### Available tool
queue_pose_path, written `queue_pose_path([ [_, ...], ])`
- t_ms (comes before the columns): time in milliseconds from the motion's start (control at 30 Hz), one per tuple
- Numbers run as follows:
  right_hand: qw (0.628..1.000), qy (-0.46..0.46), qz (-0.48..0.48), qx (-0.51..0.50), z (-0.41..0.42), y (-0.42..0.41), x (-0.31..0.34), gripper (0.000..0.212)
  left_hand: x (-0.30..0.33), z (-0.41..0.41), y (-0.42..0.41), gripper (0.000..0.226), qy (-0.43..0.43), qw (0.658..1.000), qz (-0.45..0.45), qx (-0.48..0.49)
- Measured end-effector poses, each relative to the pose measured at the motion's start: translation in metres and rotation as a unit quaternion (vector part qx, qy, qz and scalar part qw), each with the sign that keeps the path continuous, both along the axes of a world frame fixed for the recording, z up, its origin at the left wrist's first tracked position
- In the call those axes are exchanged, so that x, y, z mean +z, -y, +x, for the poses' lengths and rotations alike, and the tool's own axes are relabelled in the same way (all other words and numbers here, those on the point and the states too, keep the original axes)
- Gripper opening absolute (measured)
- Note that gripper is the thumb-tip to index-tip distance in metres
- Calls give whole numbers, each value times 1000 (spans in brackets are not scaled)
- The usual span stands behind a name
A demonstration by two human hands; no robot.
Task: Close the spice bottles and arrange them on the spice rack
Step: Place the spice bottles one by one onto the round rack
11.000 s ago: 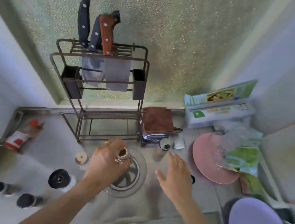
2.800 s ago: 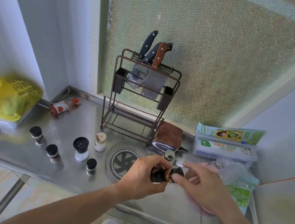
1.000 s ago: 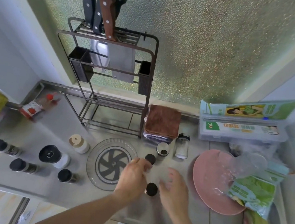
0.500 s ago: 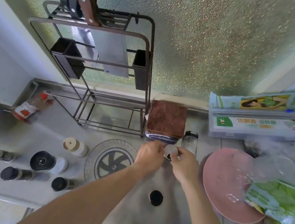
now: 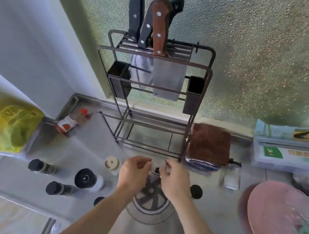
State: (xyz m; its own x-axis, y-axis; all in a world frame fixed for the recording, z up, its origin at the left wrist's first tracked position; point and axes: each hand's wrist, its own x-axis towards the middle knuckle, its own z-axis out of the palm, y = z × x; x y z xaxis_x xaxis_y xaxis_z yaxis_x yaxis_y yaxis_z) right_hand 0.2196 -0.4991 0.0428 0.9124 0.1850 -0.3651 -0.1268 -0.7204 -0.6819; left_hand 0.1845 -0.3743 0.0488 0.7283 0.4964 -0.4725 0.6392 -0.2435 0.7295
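Above the round drain cover [image 5: 152, 202], the left hand [image 5: 134, 171] and right hand [image 5: 175, 178] pinch a small spice bottle [image 5: 159, 163] between their fingers, just in front of the spice rack [image 5: 152, 100] at the worktop's [image 5: 214, 218] back edge. A loose black cap [image 5: 196, 191] lies beside the right wrist. Capped bottles [image 5: 55, 188] stand toward the left edge. Knives [image 5: 155, 19] sit atop the rack.

1. Three knives [image 5: 158, 25] stand in the top of the spice rack [image 5: 151, 104].
2. Four black-capped bottles [image 5: 86, 179] stand left of the rack's foot.
3. Two hands [image 5: 157, 173] hold one bottle [image 5: 159, 163].
4. One pink plate [image 5: 279, 223] lies right of the rack.
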Motion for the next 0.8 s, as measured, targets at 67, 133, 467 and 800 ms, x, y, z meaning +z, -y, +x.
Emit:
queue_pose_path([
  [67, 1000, -13, -12, -2, -3, -12, -9, 27, -18, 1, -10, 21, -25, 1000, 0, -5],
  [133, 1000, -18, -19, -15, -3, -19, -18, 28, -32, 3, -15, 24, -38, 999, -1, -26],
  [467, 993, 7, -98, -62, -10, -30, -29, 32, -32, -1, -16, 34, -22, 990, 34, -134],
  [800, 990, 94, 77, 78, -29, -167, 21, 25, 28, -4, -174, 29, 32, 980, 182, -76],
])
